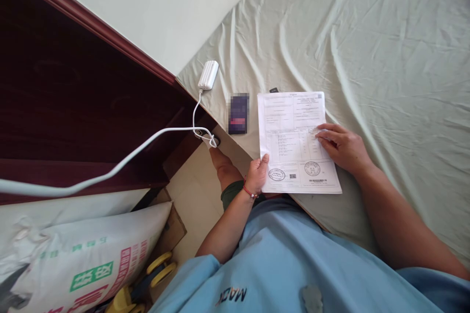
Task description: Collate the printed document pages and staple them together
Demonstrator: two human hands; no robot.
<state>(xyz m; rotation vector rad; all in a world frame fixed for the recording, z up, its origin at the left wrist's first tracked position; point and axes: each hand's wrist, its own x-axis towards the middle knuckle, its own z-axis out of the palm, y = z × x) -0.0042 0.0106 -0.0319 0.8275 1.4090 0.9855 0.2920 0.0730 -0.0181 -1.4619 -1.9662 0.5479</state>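
Note:
A printed paper form (286, 144) with two oval stamps and a barcode lies tilted over my lap and the edge of the bed. My left hand (256, 174) grips its lower left edge, thumb on top and the other fingers hidden beneath. My right hand (341, 145) rests at the right edge, its fingertips touching the printed table; the fingers are stretched out and do not wrap round the sheet. Other sheets may lie under the top one; I cannot tell. Left of the form, a dark blurred rectangular object (238, 114) lies on the bed.
The bed (396, 83) has a wrinkled pale green sheet. A white power bank (208, 75) with a white cable (147, 135) lies near its corner. Dark red wooden furniture (73, 73) stands left, above a printed white sack (99, 254). A small black item (273, 90) shows behind the form.

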